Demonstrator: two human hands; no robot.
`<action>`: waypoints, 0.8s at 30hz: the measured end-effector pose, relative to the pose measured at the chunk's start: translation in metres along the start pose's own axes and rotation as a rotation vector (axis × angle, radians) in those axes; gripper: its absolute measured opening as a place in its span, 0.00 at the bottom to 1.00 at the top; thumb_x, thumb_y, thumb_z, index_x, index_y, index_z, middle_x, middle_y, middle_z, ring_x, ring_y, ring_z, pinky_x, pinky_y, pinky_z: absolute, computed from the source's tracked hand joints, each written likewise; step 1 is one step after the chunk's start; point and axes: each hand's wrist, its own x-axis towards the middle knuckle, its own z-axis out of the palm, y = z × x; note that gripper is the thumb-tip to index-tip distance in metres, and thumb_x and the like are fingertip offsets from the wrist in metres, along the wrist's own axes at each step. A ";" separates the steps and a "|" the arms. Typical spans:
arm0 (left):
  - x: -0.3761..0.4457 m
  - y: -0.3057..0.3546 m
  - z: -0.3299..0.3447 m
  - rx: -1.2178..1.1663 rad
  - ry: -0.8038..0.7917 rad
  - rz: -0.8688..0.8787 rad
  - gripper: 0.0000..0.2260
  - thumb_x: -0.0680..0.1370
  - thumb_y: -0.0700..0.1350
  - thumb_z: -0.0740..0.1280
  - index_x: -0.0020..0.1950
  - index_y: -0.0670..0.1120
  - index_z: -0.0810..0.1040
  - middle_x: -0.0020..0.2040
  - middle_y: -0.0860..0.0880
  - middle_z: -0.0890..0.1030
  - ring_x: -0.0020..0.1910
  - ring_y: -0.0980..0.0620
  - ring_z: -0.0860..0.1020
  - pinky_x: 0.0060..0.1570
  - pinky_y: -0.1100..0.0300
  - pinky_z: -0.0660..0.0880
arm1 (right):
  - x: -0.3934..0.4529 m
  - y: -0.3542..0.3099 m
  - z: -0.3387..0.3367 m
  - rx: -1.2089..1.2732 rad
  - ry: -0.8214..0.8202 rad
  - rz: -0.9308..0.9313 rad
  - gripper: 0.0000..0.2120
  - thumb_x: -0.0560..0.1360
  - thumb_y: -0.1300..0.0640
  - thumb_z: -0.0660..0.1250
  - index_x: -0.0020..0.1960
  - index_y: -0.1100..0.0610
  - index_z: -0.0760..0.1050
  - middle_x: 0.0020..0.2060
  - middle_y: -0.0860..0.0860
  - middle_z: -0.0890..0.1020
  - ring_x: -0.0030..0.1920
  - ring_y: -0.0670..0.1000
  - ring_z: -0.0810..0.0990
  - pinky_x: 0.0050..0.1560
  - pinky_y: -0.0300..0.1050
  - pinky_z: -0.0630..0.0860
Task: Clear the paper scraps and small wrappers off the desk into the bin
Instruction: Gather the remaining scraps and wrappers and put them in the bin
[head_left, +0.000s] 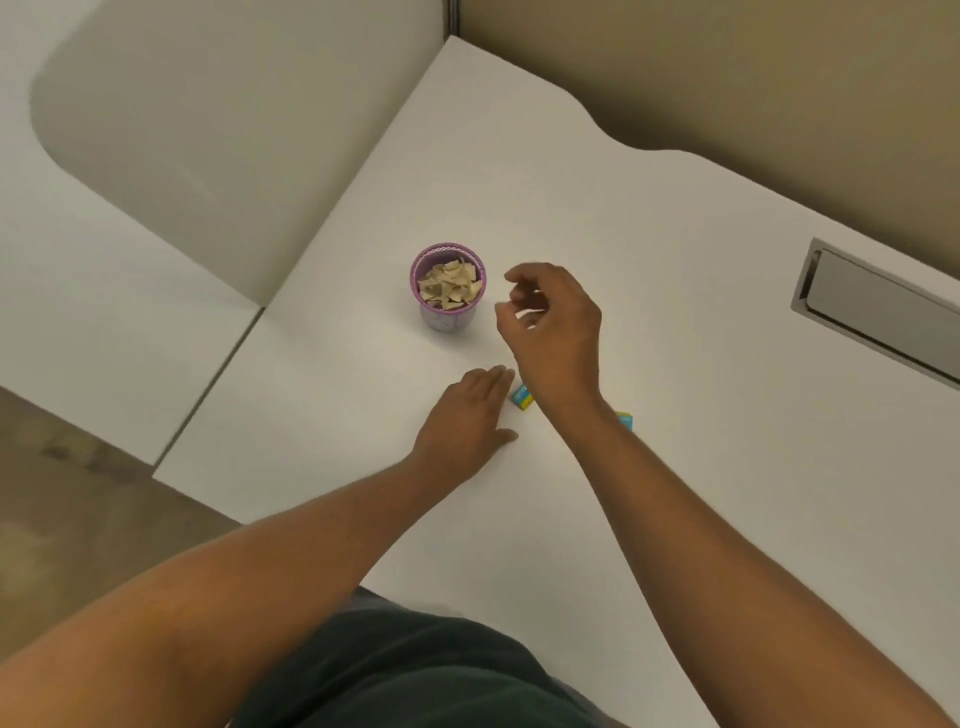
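Across the middle of the room a white desk (597, 218) runs at a slant, its wavy far edge against a tan wall, its left edge meeting a second white surface. Near the right edge a metal cable hatch (878, 317) is sunk into the top, cut off by the frame. Toward the middle of the desk stands a small purple mesh bin (448, 288), upright, with tan paper scraps (449, 290) filling it nearly to the rim. Just beside it, on the right, the right hand (556, 327) hangs above the desk, fingers loosely curled and apart, nothing visibly held. Nearer the front edge the left hand (470, 421) lies flat, palm down, fingers together, gripping nothing. Between the two, a small blue and yellow wrapper (521, 396) lies on the desk, touching or almost touching the left fingertips; the right wrist hides most of it. A second blue and yellow bit (625, 419) peeks out past the right forearm, too covered to make out.
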 end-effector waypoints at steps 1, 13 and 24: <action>-0.001 -0.001 0.001 0.003 0.005 0.006 0.35 0.77 0.56 0.72 0.78 0.43 0.64 0.76 0.44 0.70 0.74 0.44 0.68 0.71 0.51 0.68 | 0.015 -0.007 0.011 -0.010 -0.034 -0.040 0.13 0.70 0.68 0.72 0.52 0.56 0.81 0.42 0.50 0.82 0.42 0.47 0.82 0.42 0.38 0.79; 0.002 -0.008 -0.004 -0.031 -0.006 0.031 0.37 0.78 0.56 0.72 0.81 0.44 0.59 0.80 0.46 0.63 0.77 0.46 0.63 0.74 0.51 0.65 | 0.046 0.002 0.019 0.065 -0.101 0.078 0.06 0.74 0.65 0.73 0.51 0.58 0.82 0.43 0.49 0.85 0.43 0.47 0.84 0.46 0.43 0.83; 0.032 0.016 -0.006 -0.029 -0.018 0.020 0.25 0.79 0.54 0.69 0.73 0.46 0.72 0.64 0.46 0.75 0.63 0.44 0.73 0.58 0.50 0.75 | -0.067 0.135 -0.094 -0.283 -0.115 0.499 0.16 0.72 0.58 0.78 0.59 0.55 0.82 0.54 0.50 0.80 0.47 0.46 0.79 0.50 0.36 0.79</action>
